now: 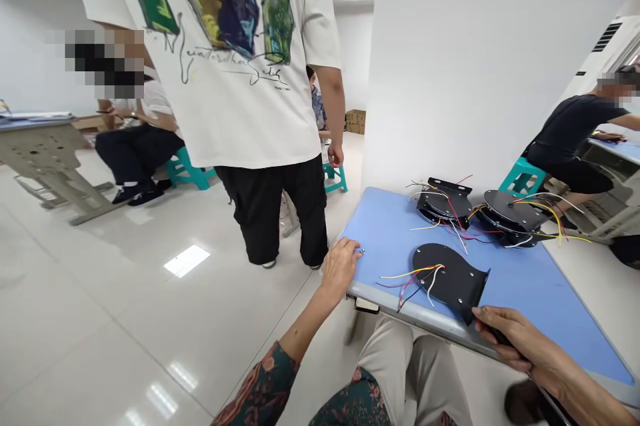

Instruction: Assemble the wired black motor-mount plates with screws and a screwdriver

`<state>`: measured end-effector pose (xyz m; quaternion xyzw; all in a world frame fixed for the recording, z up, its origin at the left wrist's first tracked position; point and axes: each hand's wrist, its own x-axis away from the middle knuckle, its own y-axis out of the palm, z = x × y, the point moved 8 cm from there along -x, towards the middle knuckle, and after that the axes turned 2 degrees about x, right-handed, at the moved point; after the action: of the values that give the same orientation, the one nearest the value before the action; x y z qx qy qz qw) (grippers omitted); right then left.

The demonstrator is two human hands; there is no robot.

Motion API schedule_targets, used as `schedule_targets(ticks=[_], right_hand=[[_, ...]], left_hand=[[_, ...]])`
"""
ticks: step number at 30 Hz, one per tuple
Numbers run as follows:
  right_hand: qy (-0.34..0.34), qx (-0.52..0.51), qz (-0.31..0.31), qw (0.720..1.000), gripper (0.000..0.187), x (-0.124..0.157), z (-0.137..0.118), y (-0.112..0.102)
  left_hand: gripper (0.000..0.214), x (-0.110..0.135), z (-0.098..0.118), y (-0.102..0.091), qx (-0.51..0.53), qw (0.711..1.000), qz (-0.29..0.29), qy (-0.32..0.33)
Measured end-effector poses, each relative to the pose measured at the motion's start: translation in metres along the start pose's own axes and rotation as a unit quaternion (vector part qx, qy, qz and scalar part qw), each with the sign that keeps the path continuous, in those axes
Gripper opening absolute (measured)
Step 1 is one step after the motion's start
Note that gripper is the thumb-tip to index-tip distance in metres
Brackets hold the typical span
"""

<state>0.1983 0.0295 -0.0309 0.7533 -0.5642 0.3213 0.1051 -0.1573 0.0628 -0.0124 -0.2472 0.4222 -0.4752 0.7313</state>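
My left hand [341, 267] rests on the left edge of the blue tabletop, its fingers loosely bent. Just past its fingertips lie tiny metal pieces [363, 251] that look like screws. A black metal plate [445, 276], rounded at one end and bent up at the other, lies in front of me with yellow, red, white and black wires coming from its middle. My right hand [515, 339] is closed around a dark-handled tool [500, 337], seemingly a screwdriver, with a thin shaft pointing down right. Its thumb and forefinger are at the plate's near right corner.
Two stacks of similar wired black plates, a left stack [443, 203] and a right stack [517, 216], stand along the back of the table [385, 213]. A person [250, 113] stands close by on the left. Other people sit on green stools; a white wall [450, 66] rises behind.
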Motion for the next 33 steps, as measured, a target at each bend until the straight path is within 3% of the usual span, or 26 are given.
schedule_targets(ticks=[4, 7, 11, 14, 16, 21, 24, 29, 33], right_hand=[[-0.040, -0.061, -0.047, 0.996, 0.044, 0.021, -0.016, 0.010], [-0.049, -0.083, -0.078, 0.992, 0.043, 0.035, -0.035, 0.004], [-0.110, -0.062, -0.039, 0.991, 0.042, 0.041, -0.066, -0.017], [-0.158, -0.055, 0.025, 0.986, 0.046, 0.030, -0.081, -0.032], [-0.205, -0.082, 0.057, 0.974, 0.045, 0.018, -0.091, -0.041], [-0.349, -0.175, 0.079, 0.917, 0.035, -0.008, -0.125, -0.061], [-0.423, -0.200, 0.089, 0.879, 0.031, -0.024, -0.148, -0.068], [-0.526, -0.257, 0.092, 0.806, 0.028, -0.054, -0.175, -0.077], [-0.541, -0.290, 0.076, 0.786, 0.029, -0.081, -0.181, -0.081]], left_hand=[[0.013, -0.001, 0.002, 0.005, -0.031, 0.999, -0.004, 0.016], [0.017, 0.001, -0.001, 0.005, -0.013, 0.999, 0.002, 0.033], [0.018, 0.002, -0.007, -0.001, 0.062, 0.998, 0.020, 0.024], [0.015, -0.002, -0.010, -0.007, 0.157, 0.986, 0.023, -0.041], [0.016, -0.008, -0.006, -0.003, 0.253, 0.963, -0.012, -0.094], [0.036, -0.037, 0.043, 0.025, 0.483, 0.851, -0.142, -0.151], [0.038, -0.061, 0.078, 0.044, 0.535, 0.811, -0.189, -0.147], [0.028, -0.096, 0.124, 0.076, 0.545, 0.802, -0.222, -0.105], [0.021, -0.105, 0.140, 0.102, 0.523, 0.817, -0.226, -0.084]])
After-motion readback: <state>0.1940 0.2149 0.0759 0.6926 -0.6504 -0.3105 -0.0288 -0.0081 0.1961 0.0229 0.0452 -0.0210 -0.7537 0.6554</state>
